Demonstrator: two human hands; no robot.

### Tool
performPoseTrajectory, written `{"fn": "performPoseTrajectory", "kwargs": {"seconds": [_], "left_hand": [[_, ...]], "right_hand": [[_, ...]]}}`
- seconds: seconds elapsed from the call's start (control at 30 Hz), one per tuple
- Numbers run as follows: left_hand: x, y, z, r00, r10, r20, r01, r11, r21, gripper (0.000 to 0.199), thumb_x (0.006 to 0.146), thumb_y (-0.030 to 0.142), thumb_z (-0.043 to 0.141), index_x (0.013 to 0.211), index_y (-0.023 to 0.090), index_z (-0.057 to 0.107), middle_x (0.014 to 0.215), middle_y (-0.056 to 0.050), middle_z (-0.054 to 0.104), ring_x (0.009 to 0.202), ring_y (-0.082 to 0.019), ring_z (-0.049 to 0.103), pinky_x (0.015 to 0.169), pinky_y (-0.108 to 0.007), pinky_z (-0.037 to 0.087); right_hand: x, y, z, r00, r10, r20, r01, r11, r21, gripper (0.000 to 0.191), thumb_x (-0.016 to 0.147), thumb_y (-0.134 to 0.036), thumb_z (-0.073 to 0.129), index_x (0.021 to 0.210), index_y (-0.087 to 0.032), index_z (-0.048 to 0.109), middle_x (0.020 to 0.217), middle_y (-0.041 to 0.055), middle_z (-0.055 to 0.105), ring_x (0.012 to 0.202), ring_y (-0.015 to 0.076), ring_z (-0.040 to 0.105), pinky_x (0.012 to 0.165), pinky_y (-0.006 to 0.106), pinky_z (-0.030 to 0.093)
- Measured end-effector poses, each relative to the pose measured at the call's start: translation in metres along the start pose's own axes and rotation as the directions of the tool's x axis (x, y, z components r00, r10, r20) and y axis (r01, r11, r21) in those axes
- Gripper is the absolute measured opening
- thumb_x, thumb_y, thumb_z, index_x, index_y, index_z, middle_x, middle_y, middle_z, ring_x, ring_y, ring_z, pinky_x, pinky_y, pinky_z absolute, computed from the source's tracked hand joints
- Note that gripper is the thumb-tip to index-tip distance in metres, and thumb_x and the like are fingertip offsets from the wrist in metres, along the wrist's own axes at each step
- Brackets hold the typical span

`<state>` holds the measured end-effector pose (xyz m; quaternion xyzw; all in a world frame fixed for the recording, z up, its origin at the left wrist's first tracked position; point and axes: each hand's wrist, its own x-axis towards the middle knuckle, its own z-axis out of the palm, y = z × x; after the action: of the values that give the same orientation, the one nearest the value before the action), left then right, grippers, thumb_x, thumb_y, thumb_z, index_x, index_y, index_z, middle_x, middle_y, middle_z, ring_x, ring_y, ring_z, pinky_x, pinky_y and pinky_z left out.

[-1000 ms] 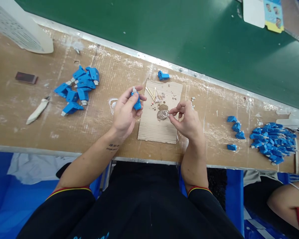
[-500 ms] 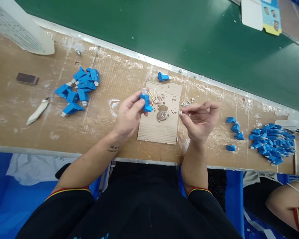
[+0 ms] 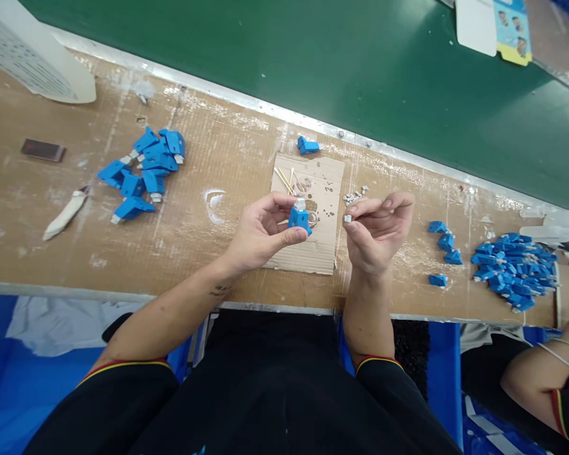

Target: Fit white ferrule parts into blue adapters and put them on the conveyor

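Note:
My left hand (image 3: 260, 232) grips a blue plastic part (image 3: 298, 219) with a light grey piece at its top end, held above a cardboard sheet (image 3: 308, 256). To the right, my right hand (image 3: 379, 227) pinches a small white piece (image 3: 348, 218) between thumb and forefinger, apart from the blue part. Just beyond those fingertips lies a small heap of grey-white pieces (image 3: 354, 196). Yellowish sticks (image 3: 284, 180) and dark wet spots mark the cardboard. Another blue part (image 3: 308, 146) rests at its far edge.
Several blue parts with grey ends form a pile (image 3: 146, 170) at left, near a wrapped tool (image 3: 67, 213) and a dark block (image 3: 43, 150). At right sits a bigger pile of blue parts (image 3: 514, 268). A co-worker's arm (image 3: 533, 385) shows at the lower right.
My left hand has moved right and slightly down with the blue part, which is now turned and closer to my right hand. The right hand keeps its pinch, nearly in place.

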<state>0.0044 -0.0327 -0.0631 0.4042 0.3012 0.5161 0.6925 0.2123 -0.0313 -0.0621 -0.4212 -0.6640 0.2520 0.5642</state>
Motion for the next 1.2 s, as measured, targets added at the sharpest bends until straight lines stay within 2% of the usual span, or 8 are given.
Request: {"fn": "performPoseTrajectory", "kwargs": {"seconds": [0.13, 0.23, 0.43, 0.67, 0.8, 0.93, 1.07, 1.2], "left_hand": [[0.0, 0.0, 0.001, 1.0, -0.005, 0.017, 0.005, 1.0, -0.003, 0.059, 0.066, 0.051, 0.102, 0.092, 0.02, 0.059, 0.08, 0.0, 0.072, 0.07, -0.013, 0.07, 0.058, -0.022, 0.057], [0.001, 0.0, 0.0, 1.0, 0.007, -0.015, -0.007, 1.0, -0.007, 0.06, 0.07, 0.057, 0.098, 0.091, 0.021, 0.055, 0.078, 0.002, 0.069, 0.069, -0.014, 0.071, 0.054, -0.022, 0.055], [0.007, 0.004, -0.006, 0.975, 0.011, -0.22, -0.009, 1.0, 0.009, 0.062, 0.067, 0.056, 0.1, 0.09, 0.023, 0.053, 0.079, 0.003, 0.067, 0.075, -0.015, 0.075, 0.057, -0.022, 0.057], [0.01, 0.006, -0.011, 0.955, 0.025, -0.296, -0.015, 0.999, 0.037, 0.054, 0.073, 0.047, 0.096, 0.091, 0.024, 0.05, 0.08, 0.003, 0.066, 0.078, -0.017, 0.077, 0.058, -0.023, 0.058], [0.008, 0.008, -0.009, 0.971, -0.008, -0.24, 0.004, 1.0, -0.018, 0.043, 0.079, 0.039, 0.09, 0.094, 0.023, 0.053, 0.082, 0.003, 0.069, 0.08, -0.018, 0.078, 0.062, -0.027, 0.063], [0.003, 0.009, -0.005, 0.992, -0.089, -0.091, 0.081, 0.992, -0.094, 0.04, 0.076, 0.031, 0.091, 0.096, 0.021, 0.057, 0.086, 0.0, 0.075, 0.085, -0.021, 0.08, 0.069, -0.031, 0.067], [0.0, 0.005, -0.001, 0.987, -0.153, 0.048, 0.158, 0.978, -0.137, 0.045, 0.075, 0.038, 0.095, 0.098, 0.02, 0.061, 0.087, -0.004, 0.079, 0.084, -0.022, 0.08, 0.071, -0.032, 0.067], [-0.001, 0.004, 0.0, 0.983, -0.149, 0.112, 0.163, 0.977, -0.139, 0.048, 0.075, 0.046, 0.097, 0.096, 0.018, 0.064, 0.086, -0.005, 0.08, 0.081, -0.021, 0.08, 0.071, -0.032, 0.066]], "right_hand": [[0.0, -0.003, 0.0, 1.0, -0.005, -0.006, 0.005, 1.0, -0.005, 0.051, 0.094, -0.064, 0.071, 0.109, -0.037, 0.031, 0.083, -0.0053, 0.068, 0.071, 0.0217, 0.069, 0.067, 0.043, 0.059], [0.0, -0.005, -0.004, 1.0, -0.008, 0.011, 0.008, 1.0, -0.017, 0.048, 0.094, -0.056, 0.075, 0.106, -0.035, 0.033, 0.085, -0.0056, 0.072, 0.07, 0.0199, 0.07, 0.061, 0.039, 0.057], [0.002, -0.001, -0.016, 0.973, 0.08, 0.218, -0.026, 0.97, -0.243, 0.038, 0.09, -0.022, 0.074, 0.103, -0.03, 0.04, 0.089, -0.0044, 0.079, 0.072, 0.0159, 0.074, 0.059, 0.031, 0.055], [0.004, 0.0, -0.016, 0.929, 0.157, 0.334, -0.028, 0.933, -0.36, 0.032, 0.09, -0.019, 0.071, 0.102, -0.029, 0.042, 0.09, -0.0027, 0.079, 0.072, 0.015, 0.074, 0.061, 0.03, 0.056], [0.001, -0.002, -0.011, 0.956, 0.096, 0.279, -0.014, 0.96, -0.281, 0.034, 0.091, -0.022, 0.073, 0.103, -0.03, 0.042, 0.089, -0.004, 0.078, 0.074, 0.0155, 0.074, 0.06, 0.03, 0.055], [-0.003, -0.012, 0.003, 0.993, -0.052, 0.105, 0.058, 0.997, -0.053, 0.038, 0.096, -0.036, 0.076, 0.108, -0.034, 0.039, 0.087, -0.006, 0.073, 0.075, 0.018, 0.074, 0.062, 0.035, 0.058], [-0.007, -0.02, 0.021, 0.997, -0.08, 0.014, 0.081, 0.995, -0.056, 0.037, 0.1, -0.049, 0.07, 0.112, -0.036, 0.037, 0.087, -0.0051, 0.07, 0.077, 0.0202, 0.074, 0.069, 0.041, 0.063], [-0.009, -0.019, 0.029, 0.997, -0.078, 0.018, 0.078, 0.997, 0.022, 0.036, 0.101, -0.045, 0.07, 0.114, -0.036, 0.038, 0.089, -0.0048, 0.07, 0.083, 0.0204, 0.075, 0.079, 0.043, 0.065]]}}
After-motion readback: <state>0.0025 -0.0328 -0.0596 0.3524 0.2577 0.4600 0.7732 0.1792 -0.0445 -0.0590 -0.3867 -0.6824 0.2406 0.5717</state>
